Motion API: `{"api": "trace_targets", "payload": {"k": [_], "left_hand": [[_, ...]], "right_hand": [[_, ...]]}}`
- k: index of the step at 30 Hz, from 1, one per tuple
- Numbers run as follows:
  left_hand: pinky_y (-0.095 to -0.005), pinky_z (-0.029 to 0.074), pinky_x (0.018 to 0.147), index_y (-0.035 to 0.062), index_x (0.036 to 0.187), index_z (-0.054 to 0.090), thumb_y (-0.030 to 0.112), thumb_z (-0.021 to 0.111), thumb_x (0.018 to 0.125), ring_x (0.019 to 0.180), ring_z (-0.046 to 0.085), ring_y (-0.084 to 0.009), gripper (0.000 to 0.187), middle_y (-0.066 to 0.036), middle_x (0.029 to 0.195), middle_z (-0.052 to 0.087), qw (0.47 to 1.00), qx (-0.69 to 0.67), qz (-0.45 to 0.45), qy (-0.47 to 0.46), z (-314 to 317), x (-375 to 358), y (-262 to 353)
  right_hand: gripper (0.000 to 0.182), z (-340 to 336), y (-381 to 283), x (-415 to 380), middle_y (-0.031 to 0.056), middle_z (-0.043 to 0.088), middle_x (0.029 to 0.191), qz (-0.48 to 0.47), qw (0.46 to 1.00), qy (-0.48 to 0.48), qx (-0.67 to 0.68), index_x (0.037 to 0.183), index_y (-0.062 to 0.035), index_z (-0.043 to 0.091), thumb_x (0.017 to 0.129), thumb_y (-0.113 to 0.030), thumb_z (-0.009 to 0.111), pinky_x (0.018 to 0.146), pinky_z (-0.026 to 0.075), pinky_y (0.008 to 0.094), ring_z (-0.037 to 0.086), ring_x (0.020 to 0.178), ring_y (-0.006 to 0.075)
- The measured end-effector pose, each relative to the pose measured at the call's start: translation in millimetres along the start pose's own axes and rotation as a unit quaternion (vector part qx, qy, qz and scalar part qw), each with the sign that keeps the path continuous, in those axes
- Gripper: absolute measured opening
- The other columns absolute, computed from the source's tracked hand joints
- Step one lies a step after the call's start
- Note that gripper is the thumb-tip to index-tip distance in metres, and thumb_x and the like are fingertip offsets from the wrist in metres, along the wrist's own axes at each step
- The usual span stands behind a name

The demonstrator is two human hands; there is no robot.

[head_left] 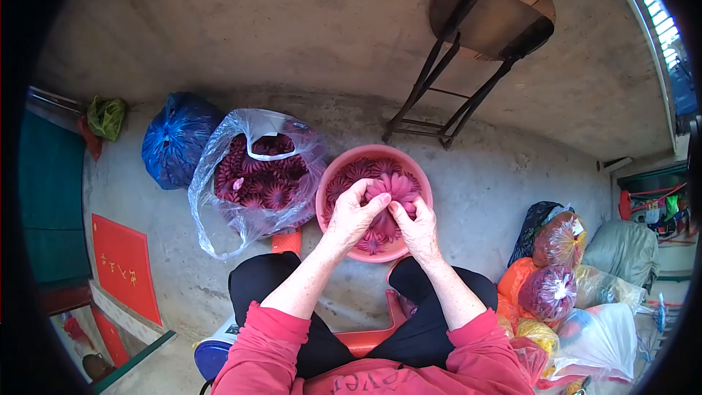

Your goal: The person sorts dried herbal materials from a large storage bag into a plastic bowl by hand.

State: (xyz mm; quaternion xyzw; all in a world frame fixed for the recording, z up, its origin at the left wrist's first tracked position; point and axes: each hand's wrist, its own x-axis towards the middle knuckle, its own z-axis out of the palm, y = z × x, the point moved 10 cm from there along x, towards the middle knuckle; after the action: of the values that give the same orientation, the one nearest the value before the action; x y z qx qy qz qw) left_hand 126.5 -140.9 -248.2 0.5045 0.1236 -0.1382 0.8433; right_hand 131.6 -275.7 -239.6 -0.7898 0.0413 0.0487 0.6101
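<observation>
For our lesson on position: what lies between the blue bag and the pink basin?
A clear bag of dark red pieces lies between the blue bag and the pink basin, in the head view.

Two hands (352, 216) (418, 230), one held pink cluster (395, 186), one basin (376, 257), one folding table (468, 25).

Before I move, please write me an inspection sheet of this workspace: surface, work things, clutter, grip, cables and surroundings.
Surface: grey floor, with darker stains.
Work things: pink basin before the knees, holding dark-red petalled pieces; similar ones in the open clear bag at its left.
Clutter: blue bag beyond the clear one; heap of filled bags at the right.
Grip: left hand and right hand both pinch one pink petalled piece over the basin.
Cables: nothing seen that is surely a cable.
Surroundings: round-topped table with black legs by the wall; red sheet at the left.
</observation>
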Motion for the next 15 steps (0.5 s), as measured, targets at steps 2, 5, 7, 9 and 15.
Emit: {"api": "trace_targets", "payload": {"k": [2,5,7,9,15], "left_hand": [[-0.0179,0.045,0.073,0.0021,0.104,0.053,0.007,0.064,0.079,0.079,0.054,-0.0082,0.027,-0.005,0.091,0.059,1.000,0.015,0.007,-0.013,6.6,-3.5,4.3],[-0.0192,0.046,0.073,0.0008,0.105,0.052,0.007,0.065,0.077,0.080,0.056,-0.0099,0.031,-0.006,0.093,0.059,0.999,0.031,0.010,-0.029,13.8,-7.4,6.8],[-0.0201,0.047,0.075,0.0008,0.106,0.051,0.006,0.065,0.077,0.081,0.056,-0.0109,0.033,-0.007,0.096,0.059,0.998,0.059,0.005,-0.033,15.7,-7.6,5.6],[-0.0210,0.047,0.076,0.0007,0.108,0.050,0.005,0.065,0.076,0.083,0.057,-0.0120,0.035,-0.008,0.098,0.059,0.996,0.087,-0.001,-0.035,16.3,-8.5,4.1],[-0.0192,0.047,0.070,0.0023,0.114,0.048,0.000,0.065,0.076,0.077,0.057,-0.0111,0.042,-0.007,0.093,0.059,0.998,-0.009,-0.013,-0.060,10.9,-8.3,-4.1]], "right_hand": [[0.016,-3.7,-5.1,2.8,0.0046,0.060,0.066,-0.003,1.000,0.014,-0.012,0.085,-0.0016,0.062,0.082,-0.017,0.063,0.055,0.042,0.0254,0.050,0.056,0.0131],[0.016,-9.5,-6.1,2.2,0.0053,0.059,0.064,-0.003,0.999,0.031,-0.024,0.084,-0.0016,0.062,0.082,-0.017,0.062,0.054,0.042,0.0263,0.050,0.054,0.0144],[0.016,-5.6,4.0,1.9,0.0057,0.059,0.067,0.010,0.998,-0.005,-0.069,0.085,-0.0020,0.061,0.081,-0.017,0.063,0.056,0.043,0.0275,0.051,0.058,0.0166],[0.016,0.1,12.3,0.4,0.0061,0.060,0.071,0.023,0.992,-0.042,-0.113,0.086,-0.0025,0.060,0.080,-0.017,0.063,0.059,0.044,0.0288,0.053,0.061,0.0188],[0.015,-7.8,-70.6,-5.0,0.0057,0.061,0.080,-0.185,0.960,0.116,-0.176,0.087,-0.0049,0.059,0.077,-0.015,0.063,0.068,0.045,0.0311,0.056,0.074,0.0211]]}}
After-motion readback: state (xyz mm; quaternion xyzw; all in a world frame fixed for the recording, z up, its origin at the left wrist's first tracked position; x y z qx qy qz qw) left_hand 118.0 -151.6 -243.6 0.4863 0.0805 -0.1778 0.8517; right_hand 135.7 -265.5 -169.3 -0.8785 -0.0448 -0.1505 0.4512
